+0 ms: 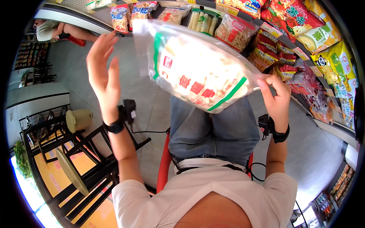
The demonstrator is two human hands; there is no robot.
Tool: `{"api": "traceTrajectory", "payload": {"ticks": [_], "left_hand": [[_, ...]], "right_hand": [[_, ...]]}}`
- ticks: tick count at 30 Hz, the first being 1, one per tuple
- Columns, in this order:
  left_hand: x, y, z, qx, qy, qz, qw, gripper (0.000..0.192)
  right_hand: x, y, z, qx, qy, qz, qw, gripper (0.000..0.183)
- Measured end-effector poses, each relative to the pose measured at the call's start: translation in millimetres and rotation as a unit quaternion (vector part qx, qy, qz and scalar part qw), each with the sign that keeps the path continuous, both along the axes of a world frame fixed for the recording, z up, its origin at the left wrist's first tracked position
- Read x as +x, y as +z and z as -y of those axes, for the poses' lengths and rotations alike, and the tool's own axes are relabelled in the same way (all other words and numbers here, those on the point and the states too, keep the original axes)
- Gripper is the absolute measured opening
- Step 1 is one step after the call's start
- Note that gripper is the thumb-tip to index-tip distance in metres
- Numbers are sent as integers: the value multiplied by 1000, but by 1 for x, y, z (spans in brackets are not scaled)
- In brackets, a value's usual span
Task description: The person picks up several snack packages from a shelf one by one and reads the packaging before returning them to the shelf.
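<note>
My right hand (275,92) pinches one end of a large clear plastic snack bag (196,68) between thumb and fingers. The bag is full of pale pieces and bears green stripes and red writing; glare washes out its middle. It hangs tilted above my knees, in front of the shelf. My left hand (104,67) is raised, slightly blurred, to the left of the bag's far end. Its fingers are apart, with nothing in them, and a gap separates it from the bag.
Snack bags line the shelf ahead, including a bag of white sticks (202,22) and a red-printed bag (235,32). Yellow packets (336,61) stand at right. A black-framed stool (72,172) and a beige bin (79,120) are at left. Another person (54,30) sits at the upper left.
</note>
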State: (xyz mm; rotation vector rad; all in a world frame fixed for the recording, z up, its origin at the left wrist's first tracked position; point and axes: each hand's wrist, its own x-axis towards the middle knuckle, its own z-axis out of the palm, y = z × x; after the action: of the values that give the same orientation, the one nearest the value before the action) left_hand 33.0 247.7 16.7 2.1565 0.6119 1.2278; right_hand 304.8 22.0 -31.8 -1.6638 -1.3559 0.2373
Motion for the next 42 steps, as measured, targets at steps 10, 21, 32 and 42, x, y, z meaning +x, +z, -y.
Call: {"api": "traceTrajectory", "payload": {"ticks": [10,21,32,42], "left_hand": [[-20,-123,92,-455,81,-63,885,46],[36,-94,95,-499,-57,84,861,46],[34,-98,81,-471,-97,183,858,64],[14,-123,72,-562,-148,157,798,70]], "right_hand": [[10,-54,4,-82,-78,-288,951,12],[3,-65,1,-222,89,-431,870,39],[-7,-55,-15,-98,155,-538,822,61],[-26,-60,-42,-102,119,-525,836,57]]}}
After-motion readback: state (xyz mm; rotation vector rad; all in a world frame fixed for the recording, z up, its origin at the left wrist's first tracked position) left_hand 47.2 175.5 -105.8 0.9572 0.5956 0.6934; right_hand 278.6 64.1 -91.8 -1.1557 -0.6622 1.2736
